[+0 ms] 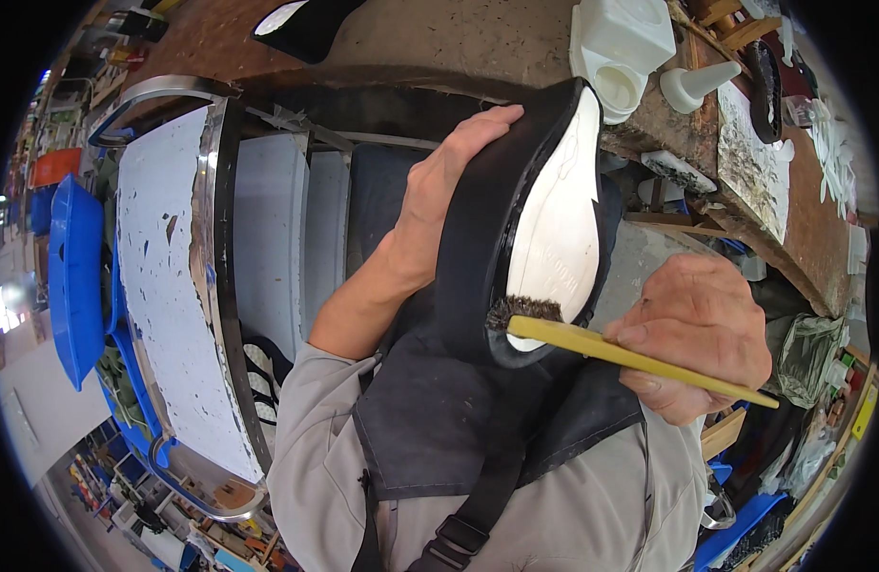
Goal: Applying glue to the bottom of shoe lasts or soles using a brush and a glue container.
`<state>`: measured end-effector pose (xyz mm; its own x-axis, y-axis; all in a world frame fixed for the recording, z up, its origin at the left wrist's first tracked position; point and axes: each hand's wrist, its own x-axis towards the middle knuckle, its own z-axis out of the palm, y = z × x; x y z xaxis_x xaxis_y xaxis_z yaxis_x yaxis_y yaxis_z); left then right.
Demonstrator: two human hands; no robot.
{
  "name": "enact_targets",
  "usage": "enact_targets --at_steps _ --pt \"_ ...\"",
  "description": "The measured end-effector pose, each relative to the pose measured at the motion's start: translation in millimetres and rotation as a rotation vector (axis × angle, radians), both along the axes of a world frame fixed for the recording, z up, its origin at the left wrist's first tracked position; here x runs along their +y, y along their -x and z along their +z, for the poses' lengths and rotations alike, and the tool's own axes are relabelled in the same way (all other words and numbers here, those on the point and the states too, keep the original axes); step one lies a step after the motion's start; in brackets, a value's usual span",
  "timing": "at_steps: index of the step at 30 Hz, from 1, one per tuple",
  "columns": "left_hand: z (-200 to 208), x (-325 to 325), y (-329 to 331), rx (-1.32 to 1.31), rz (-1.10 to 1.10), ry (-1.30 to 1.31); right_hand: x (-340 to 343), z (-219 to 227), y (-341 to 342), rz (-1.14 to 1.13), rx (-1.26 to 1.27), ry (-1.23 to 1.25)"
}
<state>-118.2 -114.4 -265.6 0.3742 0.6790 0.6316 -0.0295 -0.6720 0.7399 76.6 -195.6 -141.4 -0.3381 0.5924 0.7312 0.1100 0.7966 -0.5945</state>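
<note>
My left hand (439,186) is closed round the far side of a black shoe upper (473,248), its fingers partly hidden behind it. The shoe is turned so that its white underside (554,234) faces up and to the right, with a dark, shiny rim along the edge. In my right hand (702,329) is a flat brush (582,343) with a yellow handle, pinched between thumb and fingers. Its dark bristles rest against the white underside and black rim at the near end of the shoe.
A worn workbench (459,38) spans the far side. On it lie another black shoe upper (311,30), a white plastic container (623,43) and a white cone-shaped nozzle (697,86). To my left stands a metal-framed rack (168,286) with a paint-spotted white top, beside a blue bin (74,281).
</note>
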Motion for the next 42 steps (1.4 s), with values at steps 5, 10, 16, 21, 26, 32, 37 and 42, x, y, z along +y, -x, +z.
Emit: enact_targets --at_steps 5,10,16,21,26,32,37,42 --pt "17.0 -5.8 3.7 0.123 -0.092 0.051 -0.3 1.7 -0.9 0.052 -0.017 0.008" --pt "28.0 -15.0 6.5 0.201 -0.275 0.358 9.6 1.7 -9.4 0.221 -0.102 -0.033" --pt "24.4 -11.4 -0.3 0.186 -0.486 0.526 34.7 9.2 -19.3 0.464 -0.160 -0.137" --pt "23.0 -12.6 1.0 0.194 -0.355 0.498 20.7 -10.2 -18.3 0.155 0.074 -0.115" --pt "34.9 -4.0 6.4 0.068 -0.453 0.490 5.0 4.3 -12.0 0.235 -0.050 -0.237" --pt "53.6 -26.6 4.6 -0.295 -0.387 1.090 12.9 -7.1 -12.4 0.287 0.073 -0.307" --pt "88.5 -5.9 -12.8 0.324 -0.455 -0.062 11.9 -9.4 -22.9 0.015 0.152 -0.144" --pt "77.1 -2.4 -6.9 -0.002 -0.580 0.229 11.5 -16.7 -33.0 0.109 0.156 -0.253"
